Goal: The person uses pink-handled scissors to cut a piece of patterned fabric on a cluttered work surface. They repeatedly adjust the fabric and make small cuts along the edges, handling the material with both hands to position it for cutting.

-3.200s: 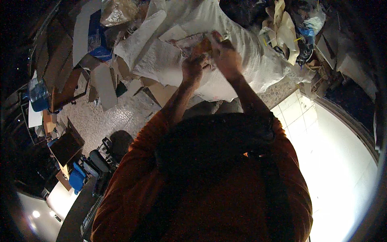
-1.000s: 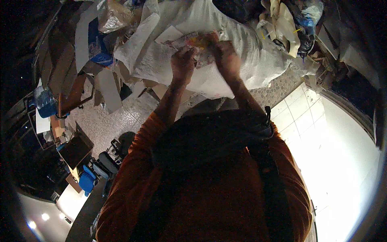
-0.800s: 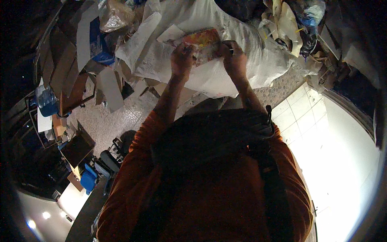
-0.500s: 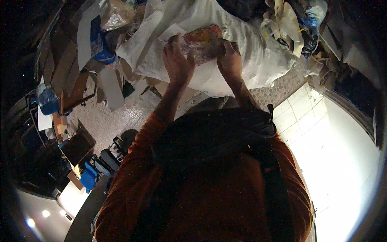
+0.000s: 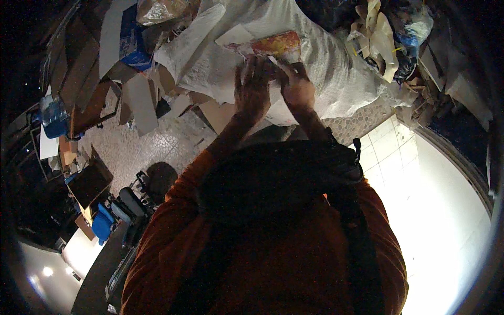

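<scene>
A red-and-yellow printed packet [image 5: 281, 44], crumpled and partly clear-looking, lies on a bulging white woven sack [image 5: 336, 79] in front of me. My left hand [image 5: 253, 89] is laid over the packet's near left part, its fingers stretched forward. Close beside it, my right hand [image 5: 297, 90] is closed in a pinch at the packet's near edge, where a small white strip [image 5: 273, 60] shows by the fingertips. The hands hide the packet's lower part. A flat white piece of card or paper [image 5: 234, 35] sits next to the packet's left end.
Cardboard pieces [image 5: 140, 102] and a blue box [image 5: 132, 44] are heaped to the left. Plastic bags and cream scraps [image 5: 386, 47] lie to the right. A clear blue water jug [image 5: 54, 121] stands at the far left. A blue chair [image 5: 103, 224] is at lower left.
My hands have come from the packet's two sides to its near edge, close together. The left fingers have straightened. More of the packet's printed face shows, and the view has shifted slightly.
</scene>
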The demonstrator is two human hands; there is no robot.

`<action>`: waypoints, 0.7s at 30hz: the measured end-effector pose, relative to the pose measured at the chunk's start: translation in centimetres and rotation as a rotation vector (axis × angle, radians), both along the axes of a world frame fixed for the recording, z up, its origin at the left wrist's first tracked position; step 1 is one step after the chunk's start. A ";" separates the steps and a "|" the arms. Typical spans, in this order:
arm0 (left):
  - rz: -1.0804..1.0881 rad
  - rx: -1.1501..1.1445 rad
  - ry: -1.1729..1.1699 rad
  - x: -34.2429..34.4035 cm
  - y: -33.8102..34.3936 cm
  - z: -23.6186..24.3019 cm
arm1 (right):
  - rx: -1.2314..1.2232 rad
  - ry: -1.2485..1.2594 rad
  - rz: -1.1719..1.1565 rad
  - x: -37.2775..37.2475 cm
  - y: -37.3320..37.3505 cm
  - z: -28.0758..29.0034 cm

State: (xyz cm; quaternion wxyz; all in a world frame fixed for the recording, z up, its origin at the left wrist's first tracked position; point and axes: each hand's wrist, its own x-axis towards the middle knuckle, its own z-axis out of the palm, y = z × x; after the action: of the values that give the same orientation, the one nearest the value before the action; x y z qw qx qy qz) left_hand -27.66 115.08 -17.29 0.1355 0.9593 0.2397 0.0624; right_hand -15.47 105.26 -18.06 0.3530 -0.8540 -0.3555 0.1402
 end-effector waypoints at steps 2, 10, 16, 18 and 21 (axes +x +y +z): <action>0.018 0.036 -0.041 -0.1 -0.2 0.4 | -0.020 0.014 -0.093 1.8 0.4 0.9; 0.049 0.060 0.019 -0.1 -0.8 0.0 | -0.391 0.133 -0.069 4.9 2.2 -0.2; 0.054 0.038 -0.003 -0.2 -0.6 -0.5 | -0.296 0.022 -0.059 4.8 3.4 0.7; 0.071 -0.010 -0.053 0.2 -0.7 -0.7 | -0.490 0.171 -0.007 5.6 4.0 0.5; 0.077 -0.049 -0.103 0.0 -0.8 -1.3 | -0.171 -0.133 0.092 2.2 3.5 -0.1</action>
State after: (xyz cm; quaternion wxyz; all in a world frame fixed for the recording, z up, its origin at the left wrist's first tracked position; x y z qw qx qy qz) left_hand -27.68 114.25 -18.57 0.1684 0.9413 0.2709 0.1109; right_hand -13.23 108.79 -18.14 0.2478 -0.8711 -0.4037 0.1293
